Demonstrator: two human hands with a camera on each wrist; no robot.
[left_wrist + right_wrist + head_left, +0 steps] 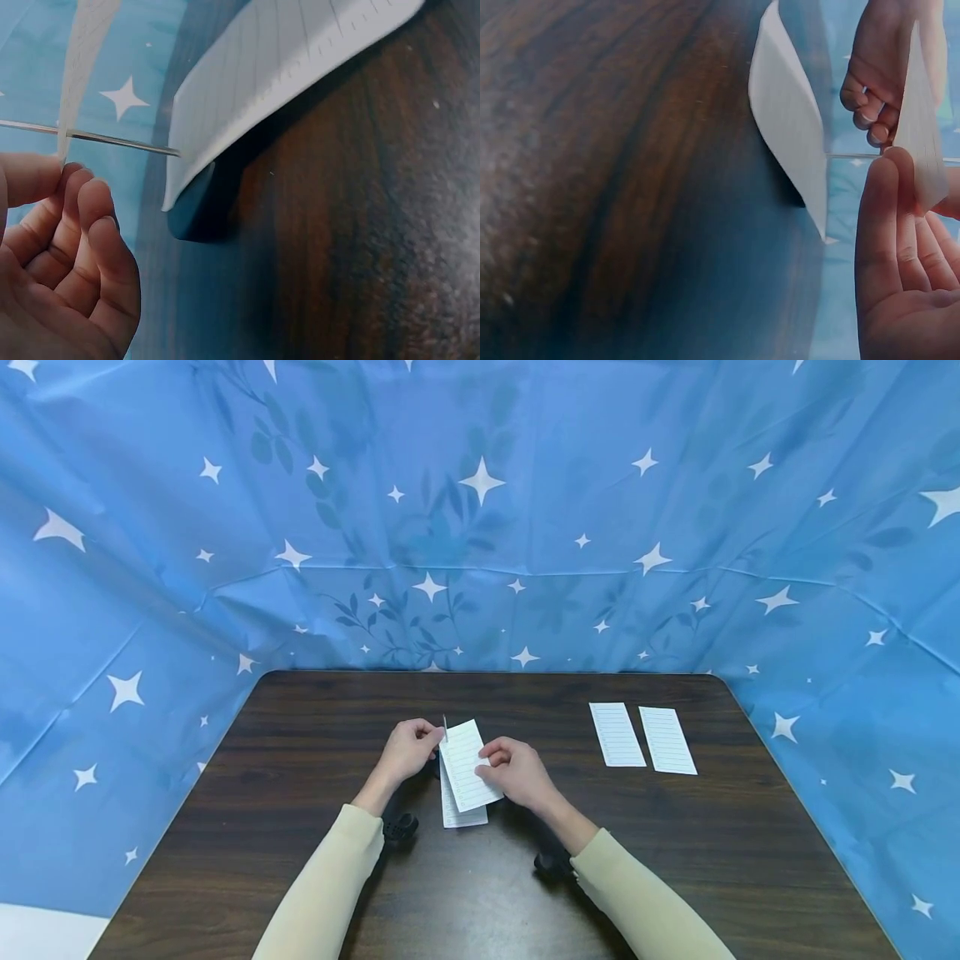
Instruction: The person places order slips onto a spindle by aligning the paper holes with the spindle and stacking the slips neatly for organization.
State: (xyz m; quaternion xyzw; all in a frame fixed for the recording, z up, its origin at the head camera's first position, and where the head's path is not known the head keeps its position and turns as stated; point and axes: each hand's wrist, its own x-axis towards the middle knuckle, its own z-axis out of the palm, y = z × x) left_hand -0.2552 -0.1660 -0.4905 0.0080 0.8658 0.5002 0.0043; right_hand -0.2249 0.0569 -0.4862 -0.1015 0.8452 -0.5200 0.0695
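A thin upright metal spike (445,724) pokes through the upper left part of a white lined paper slip (470,770). The left hand (408,750) pinches that slip's edge beside the spike. At the slip's right edge, the right hand (519,774) holds it between thumb and fingers. Lower on the same spike sits another lined slip (247,90), its surface curved, apart from the upper one. Beneath it shows part of a dark base (196,217); the slip hides the rest.
Two more lined slips, a left one (617,735) and a right one (667,741), lie side by side on the dark wooden table (300,877) at the back right. A blue starred cloth (480,527) hangs behind the table.
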